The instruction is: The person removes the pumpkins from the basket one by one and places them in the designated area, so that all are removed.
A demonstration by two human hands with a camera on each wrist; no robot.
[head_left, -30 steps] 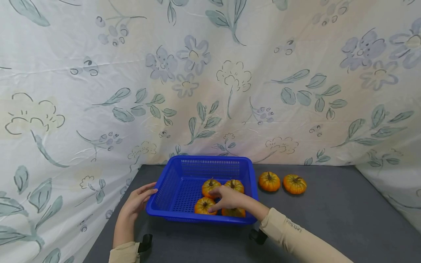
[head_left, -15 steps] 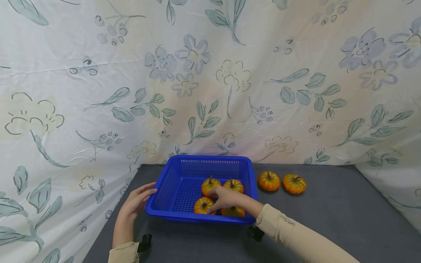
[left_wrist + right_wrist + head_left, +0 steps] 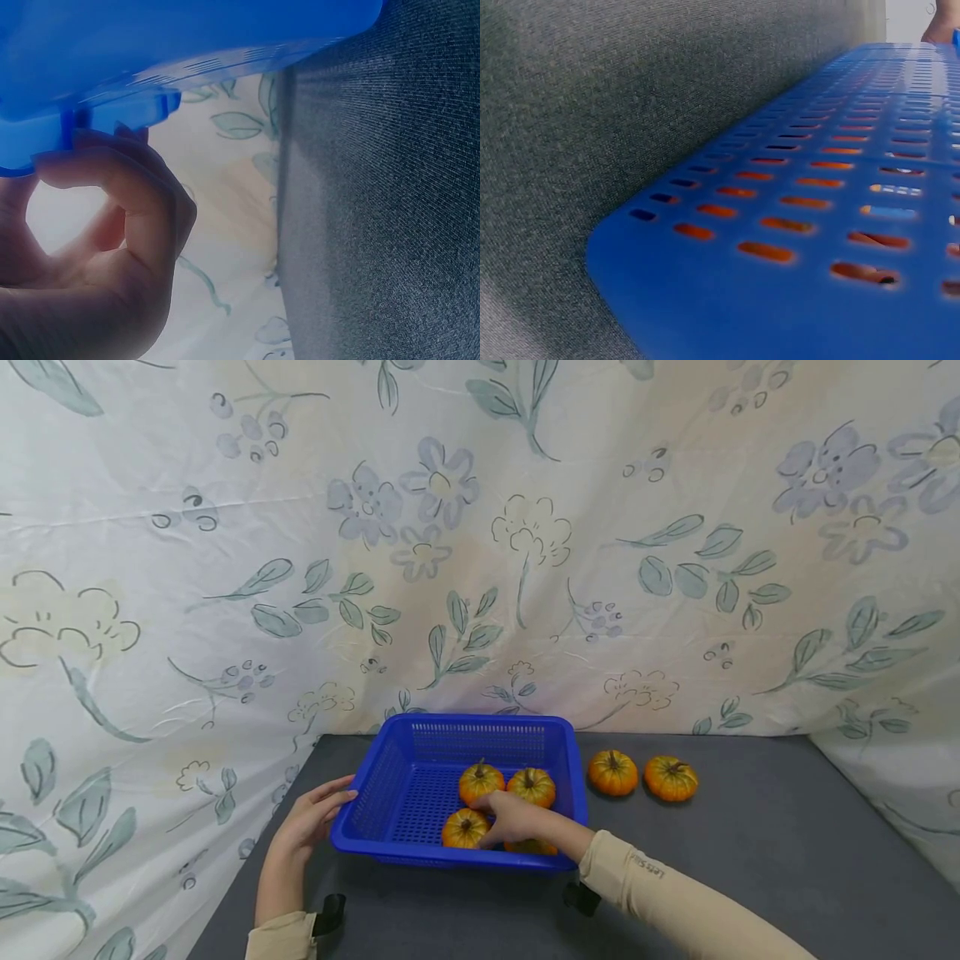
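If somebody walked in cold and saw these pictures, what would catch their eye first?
Probably the bright blue basket in the middle of the head view, with four orange pumpkins toward its right side and the right hand among them. Next, likely the two loose pumpkins on the dark table, just right of the basket. The flowered cloth behind fills much of that view too.
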